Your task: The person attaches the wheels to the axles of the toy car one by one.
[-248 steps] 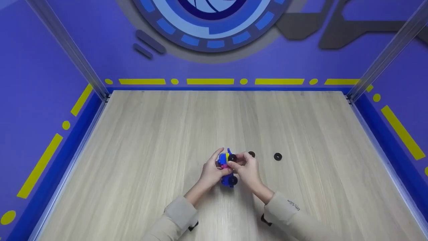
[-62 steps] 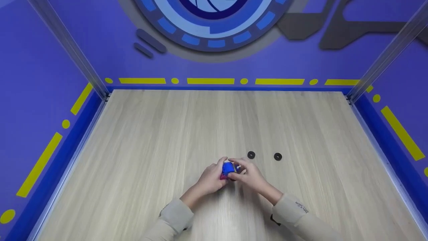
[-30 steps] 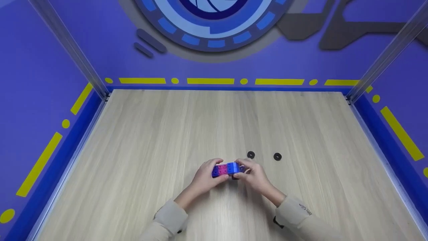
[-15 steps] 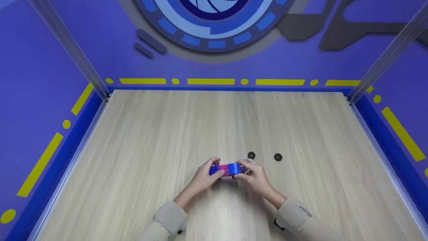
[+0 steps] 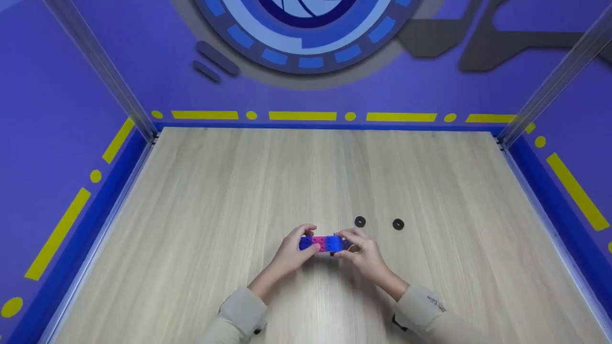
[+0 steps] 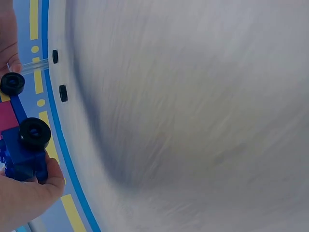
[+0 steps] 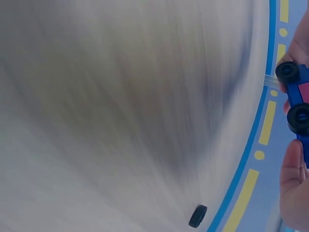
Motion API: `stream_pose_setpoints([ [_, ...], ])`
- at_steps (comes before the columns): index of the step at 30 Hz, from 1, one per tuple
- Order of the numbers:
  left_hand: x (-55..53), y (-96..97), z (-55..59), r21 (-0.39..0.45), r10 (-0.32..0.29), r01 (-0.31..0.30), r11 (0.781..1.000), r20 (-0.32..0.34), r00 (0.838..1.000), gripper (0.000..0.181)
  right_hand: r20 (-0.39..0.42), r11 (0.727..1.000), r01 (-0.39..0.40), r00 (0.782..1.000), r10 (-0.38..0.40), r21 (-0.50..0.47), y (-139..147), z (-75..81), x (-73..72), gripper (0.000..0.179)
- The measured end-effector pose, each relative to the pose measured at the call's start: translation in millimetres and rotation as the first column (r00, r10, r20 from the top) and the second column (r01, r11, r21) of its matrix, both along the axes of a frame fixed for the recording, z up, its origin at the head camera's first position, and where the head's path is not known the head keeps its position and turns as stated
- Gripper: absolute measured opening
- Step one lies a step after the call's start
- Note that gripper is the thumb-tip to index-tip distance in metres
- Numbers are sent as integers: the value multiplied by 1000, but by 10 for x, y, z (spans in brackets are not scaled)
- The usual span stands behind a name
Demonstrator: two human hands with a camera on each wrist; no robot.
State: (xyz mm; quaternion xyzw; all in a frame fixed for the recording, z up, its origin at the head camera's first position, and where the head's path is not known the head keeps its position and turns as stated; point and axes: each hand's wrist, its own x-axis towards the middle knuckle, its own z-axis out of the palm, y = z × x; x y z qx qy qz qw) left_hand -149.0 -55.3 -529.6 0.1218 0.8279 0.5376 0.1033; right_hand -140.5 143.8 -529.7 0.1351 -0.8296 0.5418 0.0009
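Note:
A toy car [image 5: 319, 243] of blue and pink building blocks is held crosswise between both hands, studded side up in the head view. My left hand [image 5: 292, 248] grips its left, dark blue end, thumb on the pink block. At the right end, my right hand [image 5: 367, 252] pinches the lighter blue block between thumb and fingers. The left wrist view shows a black front wheel [image 6: 35, 133] and another black wheel [image 6: 12, 84] fitted on one side. In the right wrist view, two black wheels [image 7: 288, 71] show on the car's side as well.
Two loose black tyres, a nearer-to-hand tyre [image 5: 360, 221] and one farther right [image 5: 398, 224], lie on the wooden table [image 5: 229, 191] beyond the right hand. Blue panels [image 5: 306, 95] with yellow marks stand around the table's back and sides.
Earlier the car stood lengthwise with its wheels facing up to the view; it has since been turned crosswise, studs up. Over the last half second it tilts only slightly. The loose tyres have stayed put.

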Motion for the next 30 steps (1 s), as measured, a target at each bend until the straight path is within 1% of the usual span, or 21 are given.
stream_pose_setpoints([
  [4,4,-6,18,-23,-9,8,1000,-38,999,43,-47,1000,2,999,-2,0,-32,136,73,36],
  [7,7,-6,26,-42,-10,7,999,-57,998,42,-96,1000,-1,995,2,14,-57,244,126,35],
  [10,10,-3,27,-65,-6,1,998,-83,997,42,-147,1000,-5,989,9,23,-61,253,139,34],
  [11,11,-1,27,-75,-5,-3,997,-97,995,42,-167,1000,-9,986,14,30,-60,240,138,33],
  [14,16,8,29,-108,4,-21,994,-152,988,42,-195,999,-19,981,24,30,-41,100,97,35],
  [18,25,27,38,-149,15,-52,987,-239,971,43,-211,999,-26,977,31,28,-22,-94,43,37],
  [20,32,37,42,-168,19,-68,984,-277,961,43,-228,999,-29,973,35,28,-22,-122,39,38],
  [22,37,44,44,-181,24,-82,980,-301,953,43,-235,999,-35,971,40,28,-25,-130,43,40],
  [25,46,51,45,-205,27,-97,974,-318,948,42,-223,998,-43,974,51,40,-24,-126,52,40],
  [30,64,59,45,-241,21,-106,965,-332,943,41,-199,998,-43,979,52,47,-17,-118,58,35],
])
